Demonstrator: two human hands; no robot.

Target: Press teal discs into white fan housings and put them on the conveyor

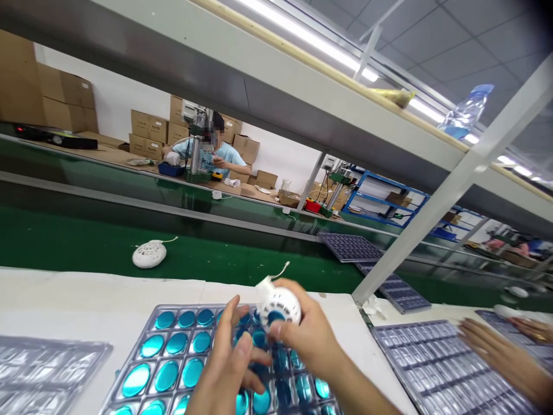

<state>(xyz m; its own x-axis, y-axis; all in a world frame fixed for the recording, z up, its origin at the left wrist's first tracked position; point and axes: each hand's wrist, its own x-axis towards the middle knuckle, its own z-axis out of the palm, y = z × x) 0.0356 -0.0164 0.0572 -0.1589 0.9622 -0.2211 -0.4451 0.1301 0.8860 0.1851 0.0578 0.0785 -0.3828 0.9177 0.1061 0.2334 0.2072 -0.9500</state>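
Observation:
My right hand (309, 331) grips a round white plastic housing (285, 301) with slotted vents and a short white cord standing up from its top. A patch of blue shows on the housing above my thumb; whether it is a separate disc I cannot tell. Just left of it, my left hand (224, 363) is open with its fingers apart, holding nothing. Both hands are above a clear plastic tray (142, 346) whose square pockets hold several shiny blue discs (166, 376). My hands and forearms hide part of the tray.
Another white vented housing (149, 254) lies on the green conveyor belt (86, 230). An empty-looking clear tray (47, 374) is at left; more trays (436, 357) lie at right, near another person's hand (492, 351). A slanted post (410, 230) and overhead shelf (302, 109) bound the space.

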